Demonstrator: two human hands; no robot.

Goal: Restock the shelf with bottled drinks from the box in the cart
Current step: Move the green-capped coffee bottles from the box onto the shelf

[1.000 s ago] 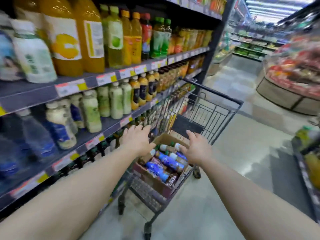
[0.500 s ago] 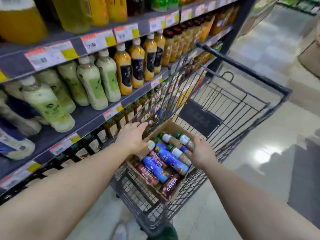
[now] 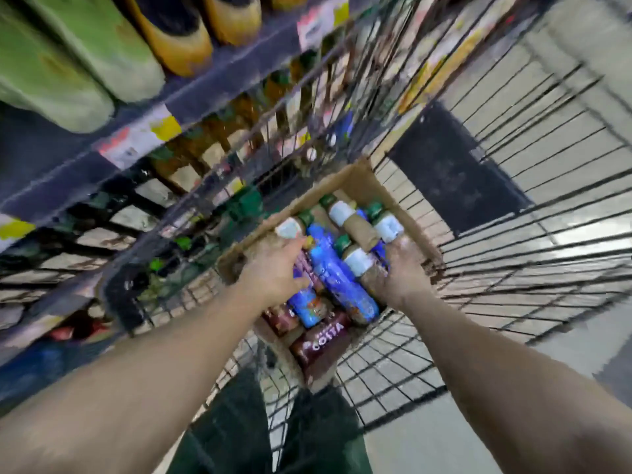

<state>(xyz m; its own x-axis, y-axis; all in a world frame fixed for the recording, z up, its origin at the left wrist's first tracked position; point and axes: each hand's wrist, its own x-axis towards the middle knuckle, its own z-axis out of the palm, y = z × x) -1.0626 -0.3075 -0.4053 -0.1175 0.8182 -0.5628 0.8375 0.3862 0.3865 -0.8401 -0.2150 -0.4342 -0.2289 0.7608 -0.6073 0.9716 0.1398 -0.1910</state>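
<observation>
A cardboard box (image 3: 345,179) sits in the wire cart (image 3: 513,268), packed with lying bottles: a blue bottle (image 3: 337,275), a maroon Costa bottle (image 3: 321,343) and brown ones with white caps. My left hand (image 3: 273,268) reaches into the box's left side, with fingers and thumb curled around a maroon bottle (image 3: 309,268). My right hand (image 3: 400,271) is at the box's right side, wrapped over a brown white-capped bottle (image 3: 359,263). Both bottles still lie among the others. The view is blurred by motion.
The dark shelf (image 3: 68,172) with price tags runs along the left, close against the cart. It carries pale green bottles (image 3: 85,56) and orange bottles (image 3: 178,35); small dark bottles fill the row below. Tiled floor lies to the right. My dark green trousers (image 3: 232,422) show beneath the cart.
My head has tilted down and closer to the box. Both hands have moved from the box's edges onto the bottles inside, and their fingers have curled around them.
</observation>
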